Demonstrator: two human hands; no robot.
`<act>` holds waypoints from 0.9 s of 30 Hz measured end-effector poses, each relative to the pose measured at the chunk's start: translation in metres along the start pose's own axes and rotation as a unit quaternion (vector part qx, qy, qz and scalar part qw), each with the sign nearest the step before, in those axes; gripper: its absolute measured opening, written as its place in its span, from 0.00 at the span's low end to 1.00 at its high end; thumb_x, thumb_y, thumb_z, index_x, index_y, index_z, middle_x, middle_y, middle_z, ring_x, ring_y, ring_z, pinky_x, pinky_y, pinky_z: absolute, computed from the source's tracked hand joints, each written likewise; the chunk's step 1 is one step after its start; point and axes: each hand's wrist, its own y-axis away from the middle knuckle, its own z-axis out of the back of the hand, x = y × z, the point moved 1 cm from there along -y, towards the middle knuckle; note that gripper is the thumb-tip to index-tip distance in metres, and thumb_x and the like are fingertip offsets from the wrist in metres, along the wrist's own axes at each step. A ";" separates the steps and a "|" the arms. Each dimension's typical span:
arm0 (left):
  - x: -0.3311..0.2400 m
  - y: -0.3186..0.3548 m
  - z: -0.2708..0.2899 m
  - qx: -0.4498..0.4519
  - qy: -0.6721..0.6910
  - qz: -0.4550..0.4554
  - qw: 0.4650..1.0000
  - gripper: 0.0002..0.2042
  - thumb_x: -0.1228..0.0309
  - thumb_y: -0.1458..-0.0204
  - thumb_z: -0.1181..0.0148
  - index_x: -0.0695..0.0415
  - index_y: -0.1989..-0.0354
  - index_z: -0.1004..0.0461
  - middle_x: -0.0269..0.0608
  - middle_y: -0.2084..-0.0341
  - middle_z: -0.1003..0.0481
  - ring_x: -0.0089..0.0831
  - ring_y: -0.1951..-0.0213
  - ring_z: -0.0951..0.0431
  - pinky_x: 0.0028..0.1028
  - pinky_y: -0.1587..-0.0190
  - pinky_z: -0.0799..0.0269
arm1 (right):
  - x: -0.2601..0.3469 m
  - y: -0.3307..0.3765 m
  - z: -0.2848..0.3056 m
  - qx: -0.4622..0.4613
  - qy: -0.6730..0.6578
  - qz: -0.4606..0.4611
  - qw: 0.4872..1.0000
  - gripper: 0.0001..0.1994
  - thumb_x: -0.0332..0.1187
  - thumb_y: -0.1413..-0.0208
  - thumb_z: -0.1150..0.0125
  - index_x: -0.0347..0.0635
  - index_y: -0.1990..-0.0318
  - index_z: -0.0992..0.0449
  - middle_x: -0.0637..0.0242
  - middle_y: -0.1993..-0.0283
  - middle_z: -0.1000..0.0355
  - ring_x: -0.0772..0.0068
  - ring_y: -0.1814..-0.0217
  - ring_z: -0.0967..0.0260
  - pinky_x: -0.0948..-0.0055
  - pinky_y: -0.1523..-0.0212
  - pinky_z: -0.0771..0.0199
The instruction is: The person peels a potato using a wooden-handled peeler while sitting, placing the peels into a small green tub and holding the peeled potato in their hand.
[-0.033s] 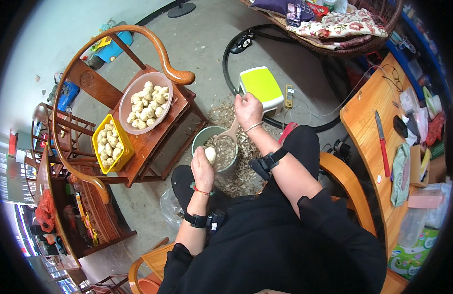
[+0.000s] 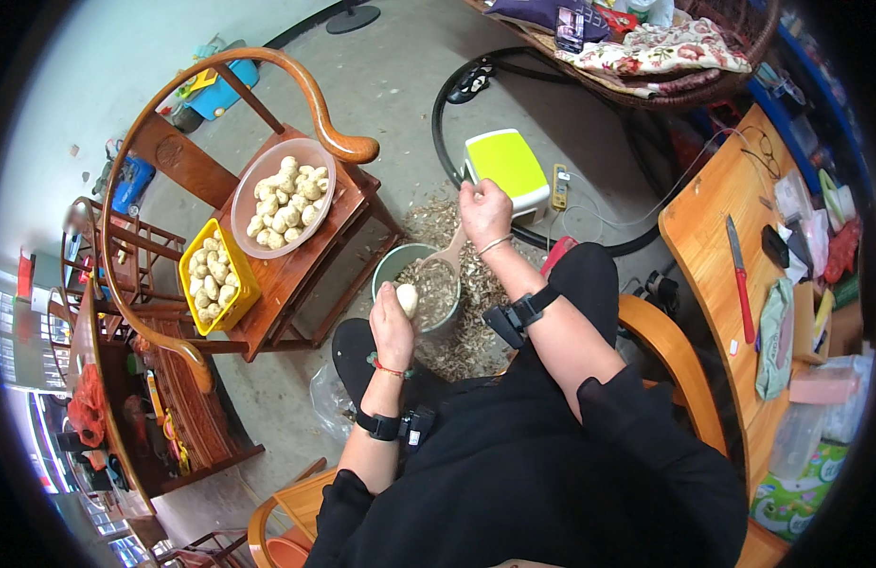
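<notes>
My left hand [image 2: 393, 329] curls around a pale, smooth, rounded piece [image 2: 407, 300], held over the near edge of a green bucket [image 2: 381, 275]. Brownish-white shavings fill much of that bucket. In a closed fist, my right hand [image 2: 485, 213] is at the upper end of a beige, spoon-shaped tool [image 2: 449, 254], whose broad end lies over the bucket. To the left, a wooden chair [image 2: 268, 303] bears a translucent pink bowl [image 2: 246, 237] and a yellow basket [image 2: 246, 298]. Both contain several pale, knobbly pieces [image 2: 285, 204]; their kind is unclear.
Shavings [image 2: 478, 312] litter the floor around the bucket. Beyond my right hand stands a green-topped white stool [image 2: 506, 163], near a black curved tube [image 2: 440, 123]. On the right, a wooden table [image 2: 689, 222] carries a red-handled knife [image 2: 740, 279]. A wicker basket seat [image 2: 741, 80] hangs over the far right.
</notes>
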 end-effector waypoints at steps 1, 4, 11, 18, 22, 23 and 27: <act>-0.020 0.005 -0.006 0.016 0.077 0.081 0.994 0.20 0.52 0.40 0.63 0.56 0.70 0.34 0.33 0.86 0.35 0.20 0.89 0.40 0.19 0.88 0.48 | 0.000 0.000 0.003 0.000 0.002 -0.001 1.000 0.14 0.36 0.53 0.40 0.38 0.82 0.33 0.53 0.84 0.33 0.49 0.79 0.33 0.61 0.76 0.34; -0.033 0.007 -0.010 0.039 0.183 0.171 0.967 0.22 0.50 0.40 0.65 0.56 0.69 0.34 0.33 0.86 0.35 0.20 0.89 0.41 0.19 0.88 0.49 | 0.017 0.007 0.006 0.040 -0.037 -0.042 0.998 0.14 0.36 0.53 0.40 0.37 0.82 0.33 0.54 0.85 0.34 0.53 0.81 0.33 0.63 0.77 0.34; -0.046 0.011 -0.014 0.100 0.260 0.235 0.931 0.19 0.54 0.39 0.66 0.55 0.70 0.34 0.29 0.89 0.43 0.18 0.89 0.46 0.19 0.88 0.55 | 0.042 0.021 -0.001 0.073 -0.069 -0.007 0.995 0.13 0.36 0.54 0.40 0.37 0.81 0.32 0.52 0.83 0.33 0.50 0.78 0.31 0.60 0.76 0.34; -0.039 0.012 -0.008 0.064 0.226 0.213 0.948 0.14 0.57 0.41 0.63 0.53 0.71 0.38 0.31 0.88 0.42 0.18 0.89 0.46 0.18 0.88 0.55 | 0.016 0.002 0.003 0.032 -0.015 -0.011 0.999 0.13 0.35 0.54 0.41 0.36 0.82 0.32 0.51 0.83 0.33 0.50 0.79 0.33 0.61 0.76 0.35; -0.045 0.011 -0.010 0.073 0.280 0.240 0.927 0.14 0.58 0.41 0.63 0.53 0.72 0.38 0.31 0.88 0.41 0.18 0.89 0.46 0.17 0.88 0.55 | 0.032 0.018 -0.001 0.067 -0.097 -0.006 0.993 0.14 0.37 0.53 0.41 0.35 0.82 0.32 0.51 0.84 0.33 0.53 0.80 0.33 0.61 0.76 0.35; -0.048 0.012 -0.010 0.072 0.280 0.240 0.927 0.14 0.58 0.41 0.63 0.53 0.72 0.38 0.31 0.88 0.41 0.18 0.89 0.46 0.17 0.88 0.55 | 0.044 0.023 0.004 0.093 -0.068 -0.017 0.993 0.14 0.37 0.53 0.41 0.35 0.81 0.32 0.51 0.84 0.33 0.53 0.80 0.32 0.61 0.77 0.35; -0.042 0.011 -0.008 0.120 0.332 0.290 0.890 0.15 0.57 0.41 0.63 0.53 0.72 0.37 0.31 0.88 0.41 0.18 0.89 0.47 0.17 0.88 0.54 | 0.024 0.017 -0.004 0.033 -0.093 -0.037 0.994 0.14 0.37 0.53 0.41 0.36 0.81 0.32 0.53 0.84 0.33 0.52 0.80 0.32 0.61 0.77 0.34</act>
